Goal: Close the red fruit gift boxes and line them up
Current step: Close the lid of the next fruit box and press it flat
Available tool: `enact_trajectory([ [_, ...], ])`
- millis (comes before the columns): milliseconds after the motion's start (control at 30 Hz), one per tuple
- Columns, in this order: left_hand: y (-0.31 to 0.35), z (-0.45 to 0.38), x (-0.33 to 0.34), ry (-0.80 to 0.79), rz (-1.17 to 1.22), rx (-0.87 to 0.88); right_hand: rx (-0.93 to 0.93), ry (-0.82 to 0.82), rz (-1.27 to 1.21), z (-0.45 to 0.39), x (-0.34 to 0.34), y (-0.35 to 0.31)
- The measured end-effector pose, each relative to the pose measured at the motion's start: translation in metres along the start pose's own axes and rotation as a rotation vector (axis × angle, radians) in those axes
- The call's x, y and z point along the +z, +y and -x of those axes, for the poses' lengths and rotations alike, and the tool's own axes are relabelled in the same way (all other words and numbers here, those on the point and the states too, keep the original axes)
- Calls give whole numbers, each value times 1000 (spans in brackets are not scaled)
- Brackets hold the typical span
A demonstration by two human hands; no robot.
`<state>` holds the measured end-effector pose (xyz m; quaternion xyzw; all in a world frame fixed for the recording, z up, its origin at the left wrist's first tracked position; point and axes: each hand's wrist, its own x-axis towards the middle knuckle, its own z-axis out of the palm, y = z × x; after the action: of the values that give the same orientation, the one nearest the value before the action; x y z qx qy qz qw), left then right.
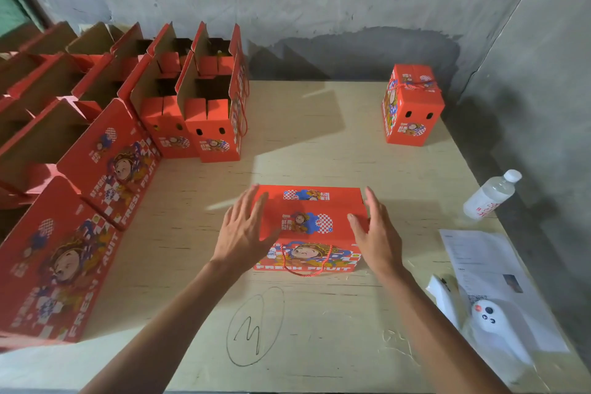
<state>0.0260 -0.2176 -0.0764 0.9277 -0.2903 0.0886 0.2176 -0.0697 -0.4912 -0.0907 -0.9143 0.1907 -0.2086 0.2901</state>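
Pale counter [319, 144] against concrete wall. Closed box [308, 221] near front edge, between your hands: left [244, 227], right [375, 233], fingers straight, flanking to square it. Finished box [412, 104] far right corner; open boxes [192, 99] along left edge.

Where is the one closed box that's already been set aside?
In the head view, the closed red box stands alone at the table's far right corner near the grey wall, beyond the water bottle.
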Motion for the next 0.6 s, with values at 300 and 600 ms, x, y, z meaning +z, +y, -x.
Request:
enact_trajectory([
  [300, 25, 4, 34, -88, -192, 80, -322, 107, 328, 2, 26, 7],
  [600, 6, -6, 35, 31, -125, 138, -317, 146, 345, -1, 31, 14],
])
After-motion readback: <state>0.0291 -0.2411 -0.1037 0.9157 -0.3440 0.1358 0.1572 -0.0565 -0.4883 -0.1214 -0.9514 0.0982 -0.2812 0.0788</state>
